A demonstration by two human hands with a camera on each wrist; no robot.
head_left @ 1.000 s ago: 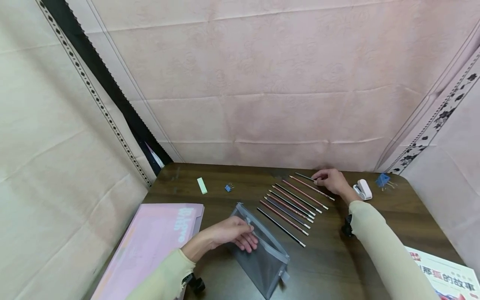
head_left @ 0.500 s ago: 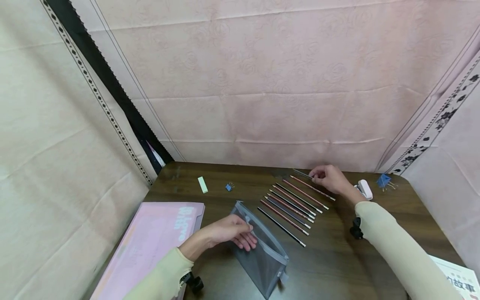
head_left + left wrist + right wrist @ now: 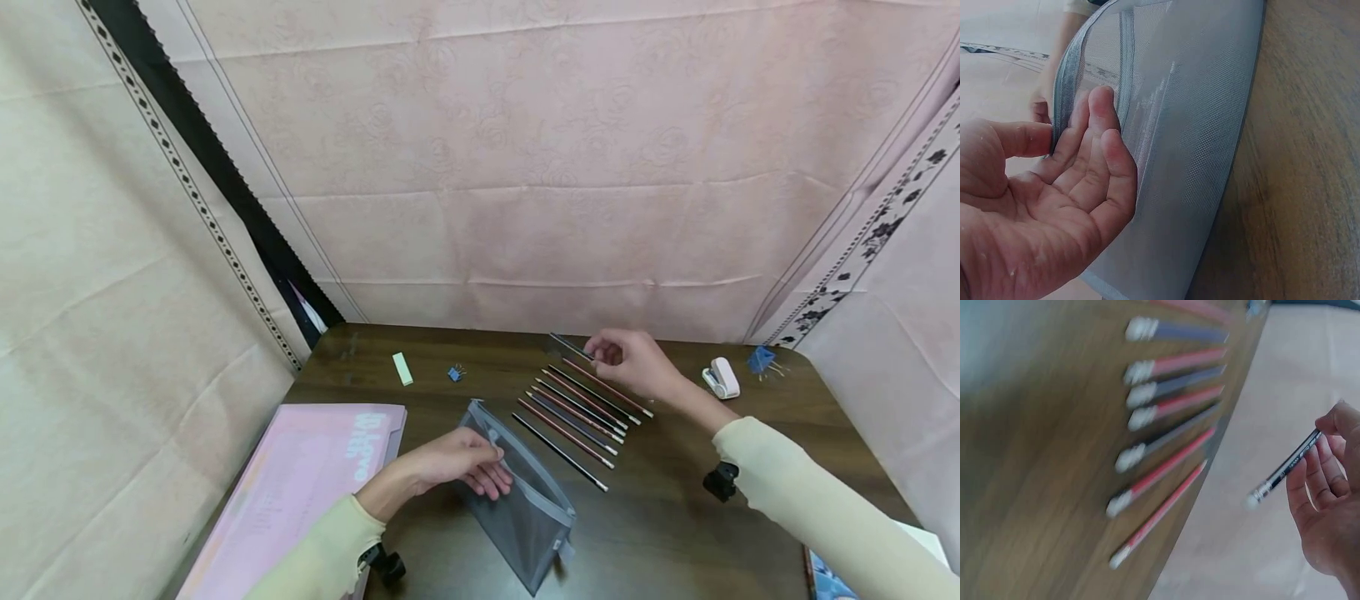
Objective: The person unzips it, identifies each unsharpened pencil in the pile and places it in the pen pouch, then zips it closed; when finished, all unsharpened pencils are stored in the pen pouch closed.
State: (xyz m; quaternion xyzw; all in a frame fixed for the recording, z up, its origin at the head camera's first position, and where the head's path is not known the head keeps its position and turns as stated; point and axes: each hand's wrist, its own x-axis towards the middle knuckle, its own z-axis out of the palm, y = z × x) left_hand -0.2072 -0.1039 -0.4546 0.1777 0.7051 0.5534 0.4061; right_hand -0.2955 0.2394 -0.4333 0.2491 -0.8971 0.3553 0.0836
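Note:
My left hand (image 3: pixel 467 465) pinches the edge of a grey mesh zip pouch (image 3: pixel 517 533) between thumb and fingers. The pouch's opening gapes beside the fingers, as the left wrist view shows. At the table's far side, my right hand (image 3: pixel 633 364) grips a black pencil (image 3: pixel 1286 467) by thumb and fingertips, its white eraser end pointing out from the hand. The pencil is raised in the right wrist view. Between the hands lies a slanted row of several red, dark and purple pencils, with a black pencil (image 3: pixel 560 452) nearest the pouch.
A pink folder (image 3: pixel 307 483) lies at the left. Farther back are a pale green eraser-like block (image 3: pixel 402 369) and a small blue clip (image 3: pixel 456 374). A white stapler (image 3: pixel 722 378) and a larger blue clip (image 3: pixel 761 360) sit at the back right. A book (image 3: pixel 828 579) is partly under the right sleeve.
My right hand has moved left with the black pencil from the row's far end, lifting it. The stapler is now uncovered. My left hand and the pouch stay in place.

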